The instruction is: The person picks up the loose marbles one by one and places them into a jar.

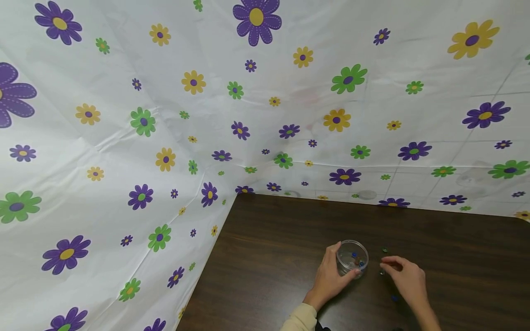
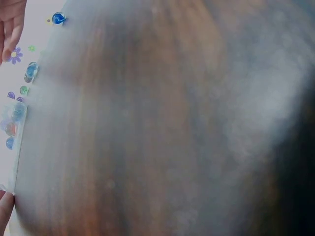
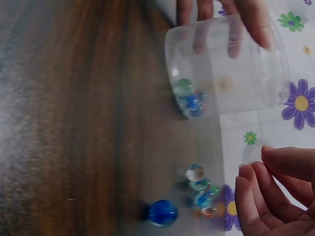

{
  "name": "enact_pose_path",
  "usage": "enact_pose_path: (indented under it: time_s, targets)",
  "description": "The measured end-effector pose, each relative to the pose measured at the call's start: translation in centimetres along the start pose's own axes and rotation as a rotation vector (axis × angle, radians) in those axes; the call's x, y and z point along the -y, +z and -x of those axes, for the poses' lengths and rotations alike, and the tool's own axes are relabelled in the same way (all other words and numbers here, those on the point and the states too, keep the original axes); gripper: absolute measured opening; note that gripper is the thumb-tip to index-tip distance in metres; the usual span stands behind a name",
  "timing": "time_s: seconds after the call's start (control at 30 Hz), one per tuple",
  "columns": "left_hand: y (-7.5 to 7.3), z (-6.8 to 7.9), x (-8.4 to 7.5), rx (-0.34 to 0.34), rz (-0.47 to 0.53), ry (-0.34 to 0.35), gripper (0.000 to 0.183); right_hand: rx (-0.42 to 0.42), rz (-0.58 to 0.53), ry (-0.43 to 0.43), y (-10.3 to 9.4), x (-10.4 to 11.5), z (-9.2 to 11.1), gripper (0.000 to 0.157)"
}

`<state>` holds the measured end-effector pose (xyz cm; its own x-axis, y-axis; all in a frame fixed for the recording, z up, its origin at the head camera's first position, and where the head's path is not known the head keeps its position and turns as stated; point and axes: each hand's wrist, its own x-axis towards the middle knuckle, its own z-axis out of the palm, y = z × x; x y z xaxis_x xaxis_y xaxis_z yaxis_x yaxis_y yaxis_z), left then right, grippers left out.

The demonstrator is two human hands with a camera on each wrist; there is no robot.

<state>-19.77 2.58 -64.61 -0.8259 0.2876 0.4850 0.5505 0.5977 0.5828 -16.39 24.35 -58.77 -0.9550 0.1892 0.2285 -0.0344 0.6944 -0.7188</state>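
My left hand (image 1: 330,278) grips a clear round plastic cup (image 1: 347,269), thumb on its near side and fingers round the left. Blue, green and reddish marbles (image 3: 191,101) lie at the cup's bottom. To the right of the cup, my right hand (image 1: 407,278) hovers over loose marbles, its thumb and fingertips (image 3: 248,182) brought together. I cannot tell whether a marble is between them. Just below those fingertips lies a clear marble (image 1: 382,272). A green marble (image 1: 384,249) is farther back, and a dark blue marble (image 1: 394,298) sits nearer the body.
All of this is on a dark brown wood-grain table (image 1: 265,257). A white sheet with printed flowers (image 1: 124,138) hangs along the table's left and back edges. In the right wrist view several marbles (image 3: 201,184) appear bunched beyond the blue one.
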Motion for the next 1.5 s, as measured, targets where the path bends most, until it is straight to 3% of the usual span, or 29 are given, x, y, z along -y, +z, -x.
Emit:
enact_pose_path:
  time_s: [0.73,1.0,1.5]
  targets:
    - [-0.2,0.0,-0.1,0.021,0.010,-0.015,0.082,0.121,0.008,0.099,1.1,-2.3,0.1,0.019]
    - [-0.1,0.0,-0.1,0.031,0.025,-0.025,0.081,0.129,-0.001,0.092,1.4,-2.9,0.1,0.021]
    - [-0.2,0.0,-0.1,0.032,0.021,-0.017,0.081,0.209,-0.007,0.127,1.3,-2.8,-0.2,0.022]
